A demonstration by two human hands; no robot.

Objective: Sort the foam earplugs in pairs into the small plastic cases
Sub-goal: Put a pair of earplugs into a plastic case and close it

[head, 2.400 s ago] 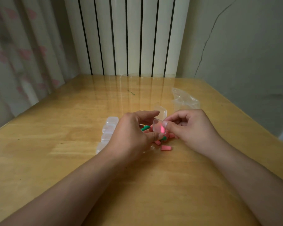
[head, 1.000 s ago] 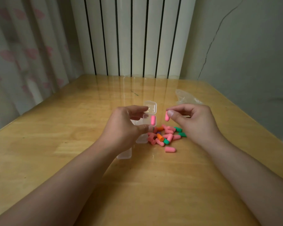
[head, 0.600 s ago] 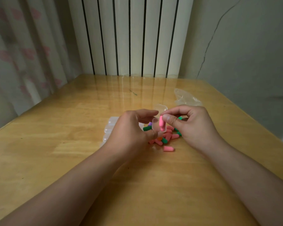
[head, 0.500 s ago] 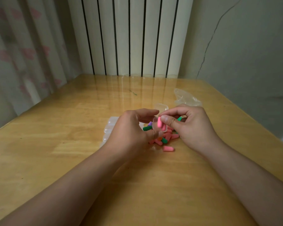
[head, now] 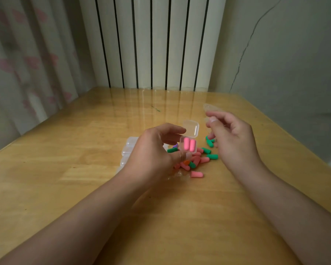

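Note:
My left hand (head: 153, 152) holds a small clear plastic case (head: 189, 138) between thumb and fingers, its lid hinged open and tilted up. Two pink earplugs (head: 189, 145) stand side by side inside it. My right hand (head: 231, 138) hovers just right of the case, fingers loosely curled and holding nothing. Under and between the hands lies a heap of loose earplugs (head: 195, 159), mostly pink with some green, one orange and one purple. One pink earplug (head: 196, 174) lies apart at the near side of the heap.
A row of clear plastic cases (head: 129, 150) lies on the wooden table (head: 84, 150), partly behind my left hand. A crumpled clear plastic bag (head: 208, 108) sits behind my right hand. A radiator and a curtain stand beyond the table's far and left edges.
My right hand has put the second pink earplug into the case and drawn back to the right, holding nothing. The case in my left hand now holds two pink earplugs.

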